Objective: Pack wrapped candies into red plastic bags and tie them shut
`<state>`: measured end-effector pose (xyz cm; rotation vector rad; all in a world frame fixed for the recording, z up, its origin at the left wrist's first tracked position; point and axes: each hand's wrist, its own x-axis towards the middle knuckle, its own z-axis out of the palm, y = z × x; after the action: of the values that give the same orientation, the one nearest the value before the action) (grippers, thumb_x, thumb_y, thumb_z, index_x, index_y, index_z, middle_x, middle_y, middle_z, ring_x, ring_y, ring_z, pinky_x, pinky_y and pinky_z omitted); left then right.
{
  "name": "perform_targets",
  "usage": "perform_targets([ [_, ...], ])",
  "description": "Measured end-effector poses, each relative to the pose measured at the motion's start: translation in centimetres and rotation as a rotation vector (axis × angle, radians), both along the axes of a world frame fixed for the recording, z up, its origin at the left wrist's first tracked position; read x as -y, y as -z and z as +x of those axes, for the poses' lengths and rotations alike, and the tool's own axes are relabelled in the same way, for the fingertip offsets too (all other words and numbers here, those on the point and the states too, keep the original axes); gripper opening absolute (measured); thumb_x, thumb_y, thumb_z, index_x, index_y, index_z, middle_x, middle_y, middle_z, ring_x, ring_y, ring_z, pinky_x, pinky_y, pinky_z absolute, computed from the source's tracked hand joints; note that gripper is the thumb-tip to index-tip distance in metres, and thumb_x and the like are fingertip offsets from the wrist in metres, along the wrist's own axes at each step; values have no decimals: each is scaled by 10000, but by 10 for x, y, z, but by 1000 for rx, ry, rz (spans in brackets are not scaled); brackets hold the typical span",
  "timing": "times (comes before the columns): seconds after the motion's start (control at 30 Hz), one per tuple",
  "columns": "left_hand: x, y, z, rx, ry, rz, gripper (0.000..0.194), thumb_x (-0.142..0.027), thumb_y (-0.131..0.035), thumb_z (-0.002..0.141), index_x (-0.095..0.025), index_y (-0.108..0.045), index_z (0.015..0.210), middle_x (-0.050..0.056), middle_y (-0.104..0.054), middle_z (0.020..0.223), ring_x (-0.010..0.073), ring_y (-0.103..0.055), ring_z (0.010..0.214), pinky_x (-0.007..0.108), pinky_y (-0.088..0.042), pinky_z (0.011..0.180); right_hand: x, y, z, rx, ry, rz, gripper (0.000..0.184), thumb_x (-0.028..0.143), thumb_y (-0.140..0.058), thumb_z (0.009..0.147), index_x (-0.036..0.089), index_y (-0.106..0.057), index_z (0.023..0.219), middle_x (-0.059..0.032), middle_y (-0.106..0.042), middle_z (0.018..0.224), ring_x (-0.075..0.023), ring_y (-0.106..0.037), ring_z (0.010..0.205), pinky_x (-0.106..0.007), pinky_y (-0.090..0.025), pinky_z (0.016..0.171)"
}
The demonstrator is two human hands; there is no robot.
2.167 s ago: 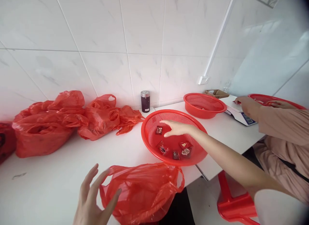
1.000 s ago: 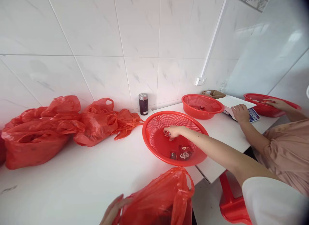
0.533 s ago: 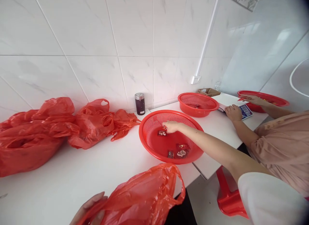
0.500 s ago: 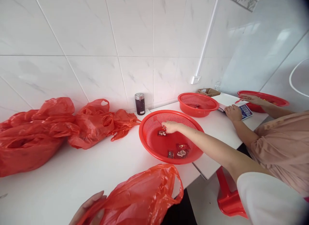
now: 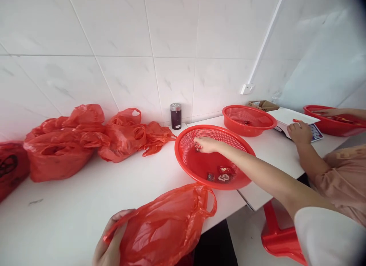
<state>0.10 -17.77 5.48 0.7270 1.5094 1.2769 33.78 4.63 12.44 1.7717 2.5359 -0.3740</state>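
Note:
My right hand (image 5: 206, 144) reaches into the big red mesh basket (image 5: 183, 159) and is closed in a pinch on small red wrapped candies at the basket's far side. A few more wrapped candies (image 5: 221, 173) lie near the basket's front rim. My left hand (image 5: 112, 241) grips the edge of a red plastic bag (image 5: 166, 228) lying at the near edge of the white table (image 5: 85, 197).
Several red plastic bags (image 5: 71, 138) are heaped along the tiled wall, with a dark jar (image 5: 175, 116) beside them. A second red basket (image 5: 248, 120) stands behind. At the right another person's hand (image 5: 299, 132) rests by a scale (image 5: 313, 130), near a third basket (image 5: 331, 121). A red stool (image 5: 278, 235) stands below.
My right hand has closed on candies in the basket, which holds fewer than before. My left hand, open 2.2 s ago, now grips the near bag's edge.

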Motion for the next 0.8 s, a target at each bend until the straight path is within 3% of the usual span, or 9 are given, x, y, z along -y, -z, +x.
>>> perform_targets([
  [0.1,-2,-1,9,181,-23,-8,305,-463,-709,711,-218,-662,886,3,-696,931,179,-653,727,226,-529,576,41,-39,-28,-200,-89,137,357,315,-479,911,235,-378,1243,-58,-554,1229,-172,-558,1046,-266,-435,857],
  [0.17,-5,-1,14,321,-56,-23,297,-429,-740,695,-219,-638,878,-15,-691,883,158,-652,724,196,-514,568,81,-50,-56,-514,-237,184,332,331,-530,882,249,-418,1183,-25,-583,1118,-165,-583,947,-271,-461,799],
  [0.23,-9,-3,17,445,-100,-60,313,-384,-759,686,-231,-623,923,-23,-688,848,157,-661,713,198,-515,564,118,-37,-83,-576,-411,75,274,313,-570,856,261,-480,1109,-16,-593,1041,-141,-586,818,-242,-470,694],
  [0.33,-14,-12,19,598,-161,-124,215,-339,-682,769,-253,-616,955,12,-708,950,198,-694,738,282,-558,596,150,11,-112,-346,-600,35,346,181,-540,842,246,-517,1181,-87,-575,1092,-188,-585,859,-273,-474,645],
  [0.4,-17,-21,17,658,-200,-135,105,-311,-574,856,-252,-630,921,36,-708,1041,218,-706,801,349,-581,677,153,37,-120,-179,-560,88,505,121,-539,818,250,-477,1302,-143,-548,1162,-268,-571,988,-346,-491,696],
  [0.47,-17,-30,12,675,-248,-120,162,-291,-494,908,-246,-649,891,38,-714,1048,221,-703,867,384,-580,762,148,40,-119,-129,-501,59,614,182,-623,803,297,-432,1375,-165,-500,1278,-331,-531,1107,-427,-496,776],
  [0.6,-15,-36,1,624,-249,-37,196,-370,-571,872,-246,-686,970,51,-714,1089,278,-640,1078,429,-552,873,131,-6,-95,-449,-516,-144,390,352,-573,891,345,-550,1280,-50,-594,1254,-228,-575,1109,-361,-475,902],
  [0.67,-12,-33,-2,582,-196,-1,276,-415,-654,808,-236,-693,1014,63,-701,1141,307,-586,1166,422,-541,902,116,-28,-72,-577,-385,-112,326,369,-456,948,328,-571,1251,-20,-641,1183,-187,-604,1051,-317,-481,880],
  [0.8,-8,-25,-3,482,-181,57,343,-380,-749,712,-232,-701,1017,58,-709,1134,315,-568,1191,353,-568,866,83,-23,-14,-136,35,-105,688,456,-669,772,337,-428,1405,-100,-426,1441,-332,-506,1200,-432,-443,921],
])
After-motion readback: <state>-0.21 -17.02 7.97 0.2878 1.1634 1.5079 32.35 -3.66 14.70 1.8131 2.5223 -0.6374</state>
